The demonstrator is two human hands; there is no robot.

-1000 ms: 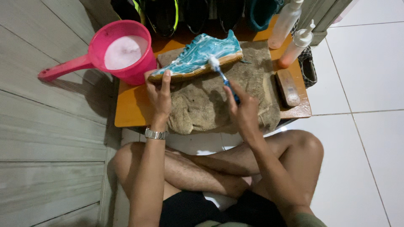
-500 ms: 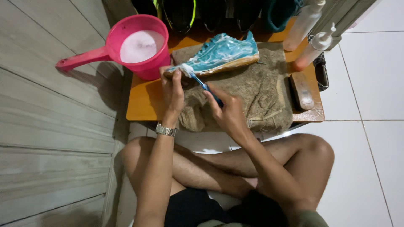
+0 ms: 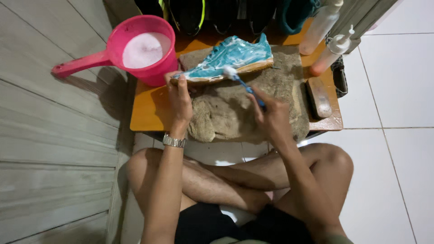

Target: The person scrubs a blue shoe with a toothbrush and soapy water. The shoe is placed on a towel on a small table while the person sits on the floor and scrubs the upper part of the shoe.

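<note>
A teal sports shoe (image 3: 230,58) lies on its side on a brown towel (image 3: 235,108) spread over a low orange wooden table (image 3: 151,108). The shoe sits at the far edge of the towel, just beyond both hands. Its long axis runs roughly left to right across the table, slightly tilted, with the toe towards the left hand and the heel towards the right, a little farther from the person. The upper is coated in white foam, and the tan sole edge faces the person.

The left hand (image 3: 180,92) is closed over the toe end, fingers curled on the sole edge, pinning the shoe to the towel. A metal wristwatch (image 3: 174,141) is on that wrist.

The right hand (image 3: 271,115) is clenched around the handle of a blue toothbrush (image 3: 244,86). The brush runs diagonally from the hand up and left, and its white bristle head touches the shoe's side near mid-length.

A pink dipper (image 3: 144,47) of milky, sudsy water stands at the table's left far corner, just beside the toe, its handle pointing left. Two plastic bottles (image 3: 327,43) stand at the right far corner. A brown scrubbing brush (image 3: 319,97) lies along the right edge. Dark shoes (image 3: 194,13) are lined up behind the table. The person sits cross-legged on white floor tiles (image 3: 398,81).
</note>
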